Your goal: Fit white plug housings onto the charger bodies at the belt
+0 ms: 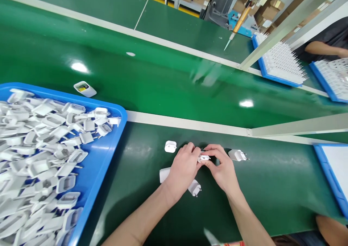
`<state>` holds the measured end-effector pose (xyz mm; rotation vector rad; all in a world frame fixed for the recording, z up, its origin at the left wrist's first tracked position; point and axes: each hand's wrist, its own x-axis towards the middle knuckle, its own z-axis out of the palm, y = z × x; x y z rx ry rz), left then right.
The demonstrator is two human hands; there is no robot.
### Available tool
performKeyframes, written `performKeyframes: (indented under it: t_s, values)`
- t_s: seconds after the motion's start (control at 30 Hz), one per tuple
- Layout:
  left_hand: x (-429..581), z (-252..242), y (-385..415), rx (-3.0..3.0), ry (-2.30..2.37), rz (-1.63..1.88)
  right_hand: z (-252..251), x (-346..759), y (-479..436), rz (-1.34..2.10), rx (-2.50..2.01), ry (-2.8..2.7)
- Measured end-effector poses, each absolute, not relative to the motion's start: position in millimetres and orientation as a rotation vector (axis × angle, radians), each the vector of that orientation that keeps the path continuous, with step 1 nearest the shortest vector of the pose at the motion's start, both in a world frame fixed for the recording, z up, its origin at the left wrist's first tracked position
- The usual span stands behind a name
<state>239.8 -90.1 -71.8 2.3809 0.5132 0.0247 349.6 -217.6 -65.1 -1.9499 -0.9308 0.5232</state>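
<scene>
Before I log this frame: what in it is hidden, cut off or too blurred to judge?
- White plug part: mostly covered by the fingers of the left hand and right hand; its shape is unclear.
- White piece: half hidden under the left hand.
- Blue tray of white housings: cut off by the left and bottom edges.
- Small label on the belt piece: too small to read.
- Co-worker's arm: cut off at the right edge.

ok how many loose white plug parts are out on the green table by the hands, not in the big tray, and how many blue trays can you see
Loose white plug parts on the table: 5, at, plus the one held in both hands
Blue trays: 4, at
Total: 9
</scene>
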Motion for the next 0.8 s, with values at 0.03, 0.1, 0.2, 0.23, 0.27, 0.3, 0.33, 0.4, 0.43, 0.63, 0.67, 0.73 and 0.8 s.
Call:
performKeyframes:
  t_s: [0.03, 0.1, 0.2, 0.23, 0.27, 0.3, 0.33, 0.4, 0.43, 0.63, 0.67, 0.73, 0.8]
  values:
    - [240, -72, -90, 2.384, 0.514, 0.022, -66, 350, -218, 0.513, -1.946, -0.939]
    - [240, -71, -91, 2.392, 0.522, 0.011, -67, 351, -219, 0.485, -1.939, -0.972]
    - [240, -71, -92, 2.396, 0.521, -0.002, -67, 352, -220, 0.45, -1.946, -1.029]
    - [240, -70, -92, 2.392, 0.518, 0.0, -66, 353, -220, 0.444, -1.951, -1.041]
    - [240, -70, -91, 2.386, 0.514, 0.005, -66, 352, -220, 0.438, -1.956, -1.05]
    - [240, -69, -91, 2.38, 0.512, 0.011, -66, 352, -219, 0.427, -1.959, -1.055]
    - [240, -69, -90, 2.377, 0.512, 0.016, -66, 350, -219, 0.41, -1.963, -1.054]
    - [240, -68, -90, 2.374, 0.512, 0.02, -67, 347, -219, 0.367, -1.972, -1.038]
    - [240, -68, -90, 2.374, 0.51, 0.019, -68, 346, -219, 0.348, -1.975, -1.029]
    - [239, -69, -90, 2.39, 0.487, 0.019, -73, 341, -221, 0.298, -1.968, -1.05]
    - [239, -69, -89, 2.389, 0.488, 0.022, -73, 342, -221, 0.3, -1.97, -1.054]
    - [239, -69, -89, 2.384, 0.488, 0.019, -73, 344, -221, 0.309, -1.963, -1.069]
    - [239, -69, -90, 2.378, 0.49, 0.014, -73, 349, -221, 0.35, -1.925, -1.103]
